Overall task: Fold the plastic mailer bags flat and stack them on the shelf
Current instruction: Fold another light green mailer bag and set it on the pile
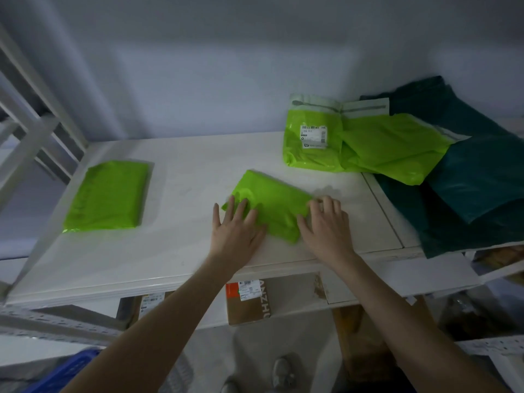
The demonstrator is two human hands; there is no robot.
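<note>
The lime-green mailer bag (269,204) being worked lies on the white shelf (181,171), a little right of the middle and close to the front edge, set at a slant to that edge. Both hands are on it. The left hand (236,229) lies flat w/ fingers straight and spread, fingertips pressing the bag's left end, palm and wrist resting on bare shelf just in front. The right hand (326,222) sits on the bag's right end, fingers bent a bit and pressing down at the corner, thumb along the near edge (can't tell if it pinches the film or only presses). Both forearms reach up from the bottom of the view, bare, converging toward the bag.

The bag looks already folded down to a compact slab, glossy, w/ soft creases and a puffed spot near the left fingertips.

Near the shelf's left edge, well apart from the hands, lies a folded green bag (106,195), flat and neat. At the back right corner sits an unfolded green bag (312,134) w/ a white shipping label, leaning partly upright, overlapping another green bag (394,148). Under and beside those, dark teal bags (470,180) drape over the right edge. Below the shelf, a cardboard box (249,303) w/ a label shows.
</note>
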